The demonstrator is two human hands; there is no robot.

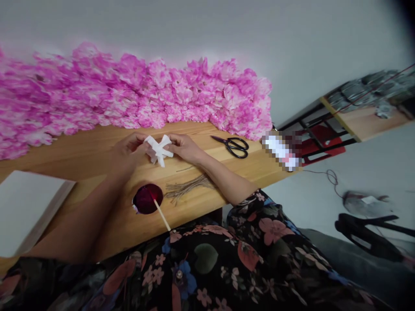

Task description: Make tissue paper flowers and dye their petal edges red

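Note:
A small white petalled piece (pixel 159 150), like a flower of thin material, is held up over the wooden table between my two hands. My left hand (pixel 131 146) pinches its left side. Pinched on its upper right petal is my right hand (pixel 183 146). Below the hands, a round dish of dark red liquid (pixel 148 199) has a wooden stick (pixel 162 214) leaning in it. Thin brown stems (pixel 189 186) lie in a loose bundle under my right forearm. Black-handled scissors (pixel 231 145) rest to the right of my right hand.
Pink artificial flowers (pixel 162 93) line the back of the wooden table (pixel 256 166) along the wall. A white box-like block (pixel 29 207) lies at the left. A blurred-out object (pixel 281 151) sits at the right end. Beyond stands a shelf (pixel 359 121) with wrapped items.

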